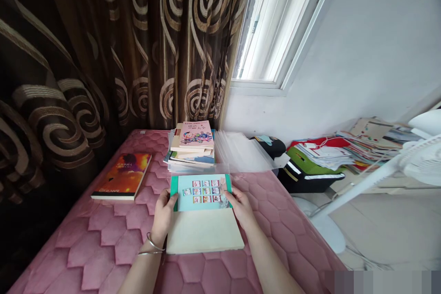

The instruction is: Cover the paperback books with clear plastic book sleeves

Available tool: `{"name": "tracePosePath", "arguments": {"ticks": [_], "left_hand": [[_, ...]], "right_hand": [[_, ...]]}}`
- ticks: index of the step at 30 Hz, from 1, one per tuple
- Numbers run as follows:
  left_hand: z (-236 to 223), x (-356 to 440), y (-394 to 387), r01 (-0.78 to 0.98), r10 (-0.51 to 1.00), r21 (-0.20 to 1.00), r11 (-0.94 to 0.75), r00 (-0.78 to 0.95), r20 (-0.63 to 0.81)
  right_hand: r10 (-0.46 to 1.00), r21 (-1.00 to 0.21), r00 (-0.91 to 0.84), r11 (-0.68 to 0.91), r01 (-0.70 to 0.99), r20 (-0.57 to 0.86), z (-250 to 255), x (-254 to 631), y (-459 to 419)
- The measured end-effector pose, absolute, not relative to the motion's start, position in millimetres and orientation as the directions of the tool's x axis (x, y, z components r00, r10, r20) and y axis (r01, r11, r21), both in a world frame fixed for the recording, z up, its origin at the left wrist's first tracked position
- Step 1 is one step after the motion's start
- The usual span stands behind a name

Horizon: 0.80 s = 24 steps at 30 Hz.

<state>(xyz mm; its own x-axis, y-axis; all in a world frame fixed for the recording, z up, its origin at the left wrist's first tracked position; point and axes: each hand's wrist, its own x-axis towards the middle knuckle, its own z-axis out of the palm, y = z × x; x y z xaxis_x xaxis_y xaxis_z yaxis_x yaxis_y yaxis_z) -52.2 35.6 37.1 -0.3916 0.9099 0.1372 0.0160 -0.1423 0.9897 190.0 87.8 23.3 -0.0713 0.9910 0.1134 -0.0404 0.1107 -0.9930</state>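
An opened book (188,203) lies in front of me, with a teal cover that carries rows of small pictures and a cream page (205,234) on the near side. A strip of clear plastic cover (201,168) sticks out past its far edge. My left hand (163,213) grips the left edge, thumb on top. On the opposite edge, my right hand (244,209) holds the book the same way. Fingers underneath are hidden. Just beyond stands a stack of books (191,158) topped by a pink book (196,135). Clear plastic sheets (237,151) lie right of the stack.
An orange and purple book (124,175) lies at the left of the pink quilted bed surface (113,229). Patterned curtains (172,46) hang behind. To the right are a white fan (372,172), a dark box (306,179) and piles of papers (368,140).
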Motion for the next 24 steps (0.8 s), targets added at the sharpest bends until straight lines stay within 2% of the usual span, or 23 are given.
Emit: {"name": "tracePosePath", "arguments": {"ticks": [17, 24], "left_hand": [[31, -53, 37, 0.023, 0.911, 0.993, -0.115, -0.397, 0.115], [30, -53, 37, -0.044, 0.926, 0.995, -0.085, -0.373, 0.063]], "right_hand": [[0.993, -0.989, -0.111, 0.024, -0.144, 0.041, 29, 191, 83], [0.994, -0.992, -0.098, 0.034, -0.125, 0.046, 27, 190, 84]]}}
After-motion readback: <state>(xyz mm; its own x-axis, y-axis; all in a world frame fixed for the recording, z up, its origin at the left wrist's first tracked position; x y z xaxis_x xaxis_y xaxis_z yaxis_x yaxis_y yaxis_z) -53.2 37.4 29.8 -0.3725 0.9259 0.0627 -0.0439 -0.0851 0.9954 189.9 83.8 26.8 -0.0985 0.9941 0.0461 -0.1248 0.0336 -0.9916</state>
